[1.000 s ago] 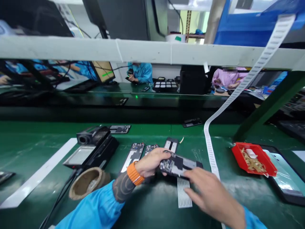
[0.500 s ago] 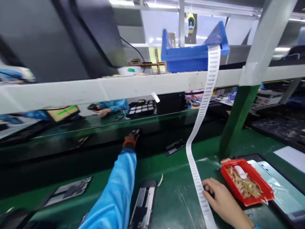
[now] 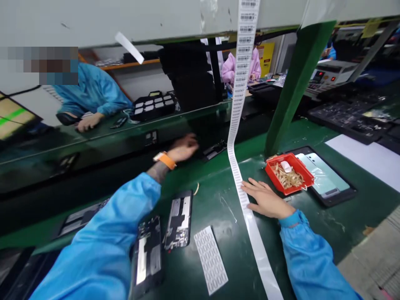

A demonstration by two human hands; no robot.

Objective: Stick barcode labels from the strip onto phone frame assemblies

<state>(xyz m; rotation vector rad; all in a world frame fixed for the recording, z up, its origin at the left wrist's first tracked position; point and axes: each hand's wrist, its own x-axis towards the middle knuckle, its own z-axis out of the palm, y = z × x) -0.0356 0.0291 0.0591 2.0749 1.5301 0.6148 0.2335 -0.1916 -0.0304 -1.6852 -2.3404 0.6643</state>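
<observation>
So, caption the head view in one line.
Left hand reaches toward the conveyor; right hand touches label strip.

A red tray [image 3: 300, 187] of pale scraps sits near a green post [image 3: 293, 83]. A phone frame [image 3: 179, 216] and a white sticker sheet [image 3: 211, 258] lie side by side on the green worktop [image 3: 312, 225].

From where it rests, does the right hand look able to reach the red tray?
Probably yes: the right hand lies flat on the label strip right beside the red tray, with only bare green mat between them.
</observation>
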